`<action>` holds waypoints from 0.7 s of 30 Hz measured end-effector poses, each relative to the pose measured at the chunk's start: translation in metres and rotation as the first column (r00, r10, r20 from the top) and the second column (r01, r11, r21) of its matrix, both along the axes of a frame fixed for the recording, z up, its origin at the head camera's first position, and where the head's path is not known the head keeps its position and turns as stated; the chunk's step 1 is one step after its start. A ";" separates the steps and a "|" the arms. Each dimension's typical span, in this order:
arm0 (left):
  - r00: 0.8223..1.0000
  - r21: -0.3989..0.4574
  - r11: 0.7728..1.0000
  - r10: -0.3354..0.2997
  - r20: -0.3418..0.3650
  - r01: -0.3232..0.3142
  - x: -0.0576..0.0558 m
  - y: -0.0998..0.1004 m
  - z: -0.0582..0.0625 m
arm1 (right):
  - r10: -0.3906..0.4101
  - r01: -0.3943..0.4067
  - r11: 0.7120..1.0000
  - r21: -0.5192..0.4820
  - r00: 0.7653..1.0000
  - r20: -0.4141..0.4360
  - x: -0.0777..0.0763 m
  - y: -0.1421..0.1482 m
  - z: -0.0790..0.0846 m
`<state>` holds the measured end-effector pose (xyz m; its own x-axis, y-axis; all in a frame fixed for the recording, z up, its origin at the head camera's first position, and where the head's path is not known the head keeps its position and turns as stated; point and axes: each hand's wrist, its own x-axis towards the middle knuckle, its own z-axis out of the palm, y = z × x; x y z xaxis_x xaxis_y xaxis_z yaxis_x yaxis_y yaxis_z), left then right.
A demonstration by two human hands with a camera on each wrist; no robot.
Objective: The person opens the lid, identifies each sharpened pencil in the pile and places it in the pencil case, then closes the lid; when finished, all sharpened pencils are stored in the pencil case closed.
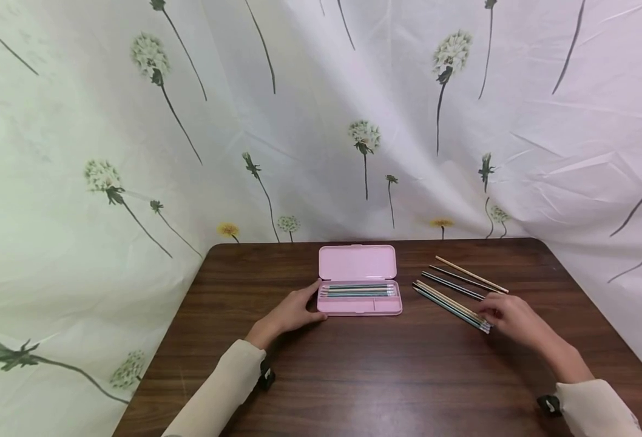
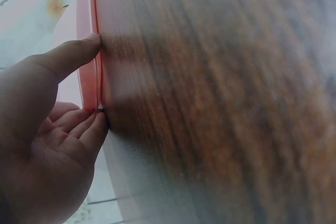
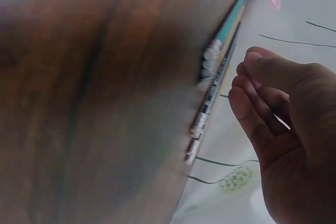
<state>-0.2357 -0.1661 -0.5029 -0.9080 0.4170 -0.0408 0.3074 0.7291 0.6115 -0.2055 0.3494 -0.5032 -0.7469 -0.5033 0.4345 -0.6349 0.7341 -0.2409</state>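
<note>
A pink pencil case (image 1: 360, 308) lies with its lid raised at the back; several pencils (image 1: 356, 291) are in its long compartment. My left hand (image 1: 290, 312) holds the case's left end, thumb on the front edge and fingers along the side. In the left wrist view, the thumb (image 2: 79, 53) touches the pink wall. My right hand (image 1: 512, 315) hovers at the eraser ends of a group of loose pencils (image 1: 449, 303), green and wood-coloured. Its fingers (image 3: 244, 106) are loosely bent, and nothing shows between them.
Dark pencils (image 1: 452, 284) and a wood-coloured pencil (image 1: 471, 274) lie slanted behind the group. The case's lid (image 1: 357, 262) leans up behind the tray. A dandelion-print cloth (image 1: 310, 152) hangs along the back of the brown table (image 1: 354, 376).
</note>
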 end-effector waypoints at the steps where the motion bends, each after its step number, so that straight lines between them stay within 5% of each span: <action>1: 1.000 0.000 1.000 -0.001 0.000 0.001 0.000 0.000 0.000 | -0.004 0.004 1.000 0.002 1.000 0.012 0.001 0.000 -0.002; 13: 1.000 0.003 1.000 -0.007 -0.004 0.007 0.000 -0.001 -0.001 | -0.092 0.085 0.993 0.081 0.993 0.080 0.005 -0.003 -0.008; 21: 1.000 -0.008 1.000 0.001 0.010 -0.001 0.000 -0.001 -0.002 | -0.085 0.081 0.993 0.090 0.996 0.035 0.009 -0.003 -0.010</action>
